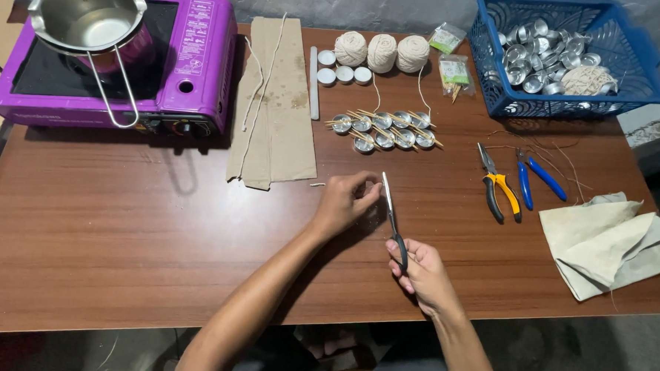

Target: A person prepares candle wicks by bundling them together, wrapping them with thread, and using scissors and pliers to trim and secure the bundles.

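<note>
My right hand grips the black handles of a pair of scissors, blades pointing away from me over the brown table. My left hand is beside the blades, its fingers pinched together close to the tips; what they pinch is too small to tell. A short bit of white string lies on the table just left of that hand. Beyond the hands sit several small metal cups with wooden sticks laid across them.
At the back left stands a purple portable stove with a steel pot. A cardboard strip carries lengths of string, with three string balls behind. A blue basket of metal cups, yellow pliers, blue pliers, and a cloth lie right.
</note>
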